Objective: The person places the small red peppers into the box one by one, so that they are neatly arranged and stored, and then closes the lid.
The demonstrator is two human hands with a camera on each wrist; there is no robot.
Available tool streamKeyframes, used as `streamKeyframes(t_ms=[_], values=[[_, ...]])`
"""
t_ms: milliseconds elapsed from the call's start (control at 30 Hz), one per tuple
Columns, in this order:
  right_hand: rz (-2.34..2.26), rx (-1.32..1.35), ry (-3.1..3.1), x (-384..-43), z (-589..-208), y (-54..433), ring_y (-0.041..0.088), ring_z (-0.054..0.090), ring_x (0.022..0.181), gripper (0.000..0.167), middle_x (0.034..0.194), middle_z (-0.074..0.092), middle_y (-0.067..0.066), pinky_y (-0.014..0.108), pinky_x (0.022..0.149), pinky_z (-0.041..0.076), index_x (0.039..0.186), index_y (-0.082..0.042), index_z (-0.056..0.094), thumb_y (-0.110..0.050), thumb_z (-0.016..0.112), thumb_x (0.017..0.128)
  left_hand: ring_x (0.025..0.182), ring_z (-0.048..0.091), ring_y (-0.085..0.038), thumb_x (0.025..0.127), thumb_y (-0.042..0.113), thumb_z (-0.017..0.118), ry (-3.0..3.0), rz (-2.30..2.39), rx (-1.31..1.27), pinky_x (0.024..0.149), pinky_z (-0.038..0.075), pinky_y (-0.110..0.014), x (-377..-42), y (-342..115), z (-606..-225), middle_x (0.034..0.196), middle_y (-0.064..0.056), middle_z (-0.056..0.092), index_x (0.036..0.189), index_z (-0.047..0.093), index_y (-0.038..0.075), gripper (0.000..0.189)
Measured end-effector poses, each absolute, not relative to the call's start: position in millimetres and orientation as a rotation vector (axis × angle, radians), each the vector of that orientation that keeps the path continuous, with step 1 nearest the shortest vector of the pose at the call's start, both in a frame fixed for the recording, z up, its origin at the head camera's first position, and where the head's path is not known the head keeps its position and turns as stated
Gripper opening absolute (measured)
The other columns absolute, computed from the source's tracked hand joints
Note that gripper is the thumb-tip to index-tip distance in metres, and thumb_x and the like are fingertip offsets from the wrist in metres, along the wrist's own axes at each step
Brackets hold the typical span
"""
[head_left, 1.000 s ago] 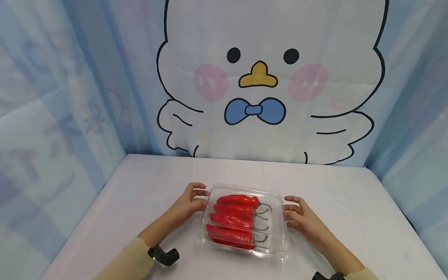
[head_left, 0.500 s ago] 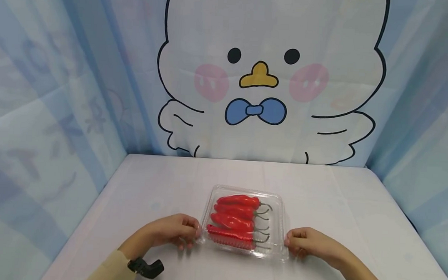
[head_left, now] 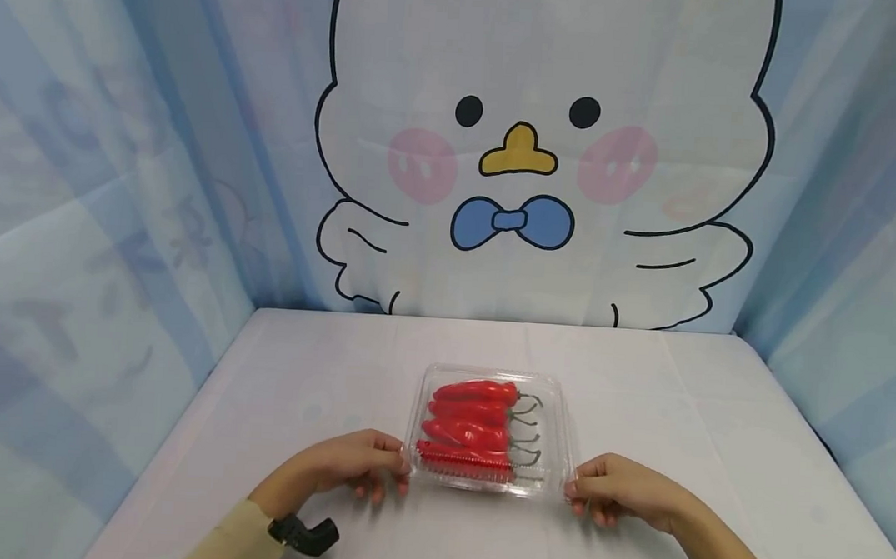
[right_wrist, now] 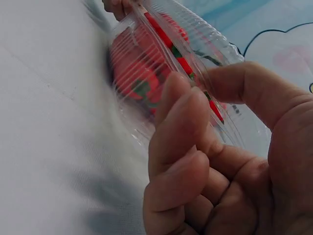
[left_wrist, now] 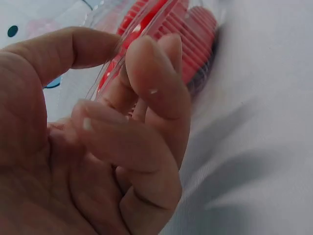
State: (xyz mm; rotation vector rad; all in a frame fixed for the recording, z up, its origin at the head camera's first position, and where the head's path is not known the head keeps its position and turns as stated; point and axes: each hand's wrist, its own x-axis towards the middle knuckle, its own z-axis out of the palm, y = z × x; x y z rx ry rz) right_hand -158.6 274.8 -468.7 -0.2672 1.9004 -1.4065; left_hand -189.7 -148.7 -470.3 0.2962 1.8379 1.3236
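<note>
A clear plastic clamshell box [head_left: 554, 426] with its lid down sits in the middle of the head view, and several red chili peppers [head_left: 471, 435] with green stems lie in a row inside it. At its near left corner, my left hand [head_left: 350, 463] pinches the rim between thumb and fingers. My right hand [head_left: 627, 487] pinches the near right corner likewise. Both wrist views show the thumb and index finger meeting at the box's layered rim, the other fingers curled below. Ribbed side walls of the box [right_wrist: 142, 73] show in the right wrist view.
A white cloth-covered table [head_left: 325, 349] lies under the box. Behind it hangs a curtain [head_left: 538, 283] with a cartoon bird, and blue patterned curtains [head_left: 120, 215] close in the left and right sides.
Both hands have moved from the box's sides down to its near corners and now pinch the rim. The box's near edge has risen slightly in the head view.
</note>
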Motion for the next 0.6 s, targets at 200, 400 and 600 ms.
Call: streamKeyframes(t_ms=[200,400,600], values=[[-1.467,-0.124,2.019,-172,-469,273,0.005,0.054,0.06,0.03,0.077,0.065,-0.005,0.02,0.055,0.047,0.099,0.001,0.071,-0.026,0.058,0.103,0.057,0.057,-0.009,0.101,0.027,0.06,1.909,1.423,0.202,0.051,0.039,-0.019,-198,-136,-470,0.095,-0.002,0.073,0.11,0.068,0.004,0.026],[-1.553,0.001,2.089,-182,-468,270,0.006,0.059,0.069,0.035,0.086,0.066,-0.003,0.02,0.06,0.052,0.113,0.006,0.069,-0.026,0.055,0.104,0.061,0.059,-0.01,0.101,0.03,0.059,1.961,1.489,0.107,0.053,0.041,-0.019,-210,-123,-469,0.097,-0.002,0.073,0.107,0.067,0.007,0.025],[-1.614,0.029,2.089,-192,-469,266,0.009,0.061,0.075,0.038,0.09,0.067,0.0,0.022,0.068,0.057,0.118,0.009,0.066,-0.025,0.054,0.105,0.067,0.061,-0.014,0.101,0.031,0.06,1.989,1.528,0.041,0.056,0.044,-0.02,-221,-118,-473,0.099,-0.004,0.072,0.111,0.066,0.006,0.028]])
